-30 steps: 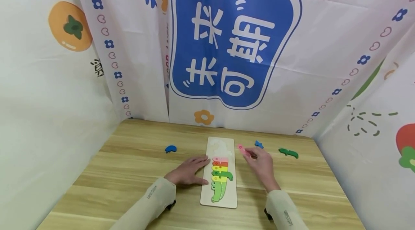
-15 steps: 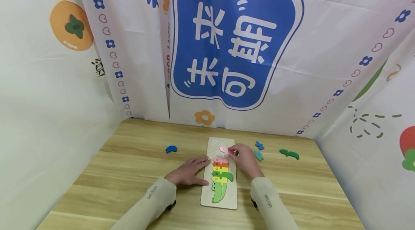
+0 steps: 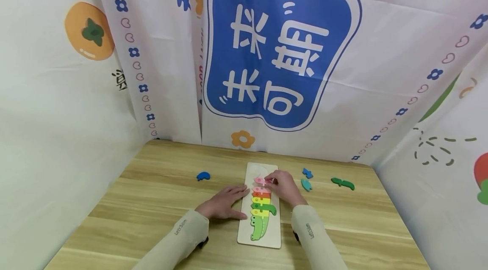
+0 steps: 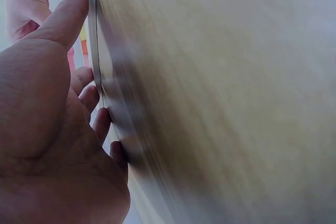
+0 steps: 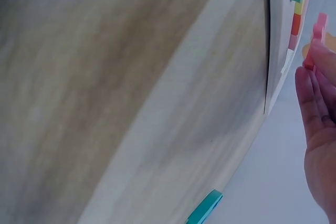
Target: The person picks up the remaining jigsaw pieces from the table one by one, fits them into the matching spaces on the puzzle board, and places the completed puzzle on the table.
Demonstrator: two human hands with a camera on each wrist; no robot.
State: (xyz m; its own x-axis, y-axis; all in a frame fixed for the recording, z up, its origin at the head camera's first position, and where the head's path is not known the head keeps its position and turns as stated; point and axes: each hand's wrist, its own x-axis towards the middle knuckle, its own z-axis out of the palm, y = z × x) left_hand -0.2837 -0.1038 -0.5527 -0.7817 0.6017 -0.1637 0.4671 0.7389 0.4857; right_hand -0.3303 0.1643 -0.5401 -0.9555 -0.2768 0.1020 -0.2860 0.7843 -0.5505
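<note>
A pale wooden puzzle board [image 3: 273, 236] lies lengthwise before me, with a green crocodile head [image 3: 259, 227] at its near end. Green, yellow, red and pink segments follow in a row above the head. My right hand [image 3: 285, 188] pinches a pink puzzle piece [image 3: 260, 180] over the board, just beyond the fitted pink segment. In the right wrist view, thumb and fingers grip the end of this pink piece [image 5: 319, 27], which is raised off the board. My left hand [image 3: 224, 203] rests at the board's left edge, fingers extended and thumb spread, touching the rim.
Right of the board lie a teal piece [image 3: 306, 185], a small blue piece [image 3: 307, 173] and a long green piece [image 3: 342, 183]. A blue curved piece [image 3: 203, 176] is on the left. Printed cloth [image 3: 171, 92] hangs behind the wooden table [image 3: 160, 185].
My right hand has carried the pink piece leftward from beside the board to above it, then slightly nearer the fitted row. The teal piece has come into sight. My left hand keeps its place.
</note>
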